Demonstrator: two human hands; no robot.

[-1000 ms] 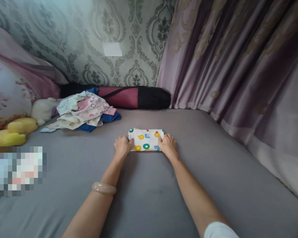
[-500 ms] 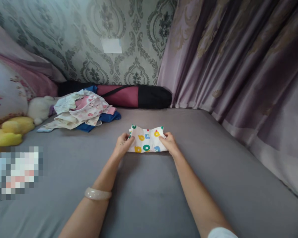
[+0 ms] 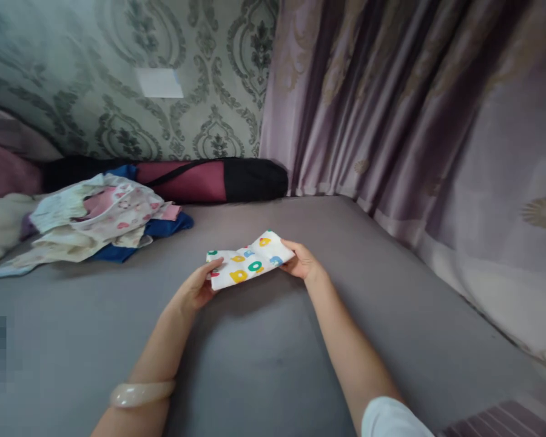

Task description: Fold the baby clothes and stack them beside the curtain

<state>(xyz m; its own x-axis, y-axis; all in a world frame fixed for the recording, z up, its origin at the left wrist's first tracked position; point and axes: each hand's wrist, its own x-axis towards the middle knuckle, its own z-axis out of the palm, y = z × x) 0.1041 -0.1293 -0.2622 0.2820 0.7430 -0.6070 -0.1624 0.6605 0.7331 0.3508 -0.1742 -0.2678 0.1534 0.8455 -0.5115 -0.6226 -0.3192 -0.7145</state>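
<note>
A folded white cloth garment [image 3: 253, 260] with yellow, green and blue prints is held up between my two hands, just above the grey bed sheet [image 3: 273, 364]. My left hand [image 3: 200, 285] grips its left end, thumb on top and fingers underneath. At the other end my right hand [image 3: 301, 260] pinches the right edge in the same way. The cloth is tilted, its right end higher than its left. Its exact kind cannot be made out from the folds.
A heap of loose clothes [image 3: 113, 212] lies on the bed at the left. Behind it a long maroon and black bag [image 3: 200, 181] rests against the patterned wall. A white plush toy [image 3: 2, 221] sits at far left. Purple curtains [image 3: 391, 121] hang along the right side.
The folded garment has gone from level to tilted, right end raised, with both hands still on it. The view has turned to the right, so the clothes heap appears further left.
</note>
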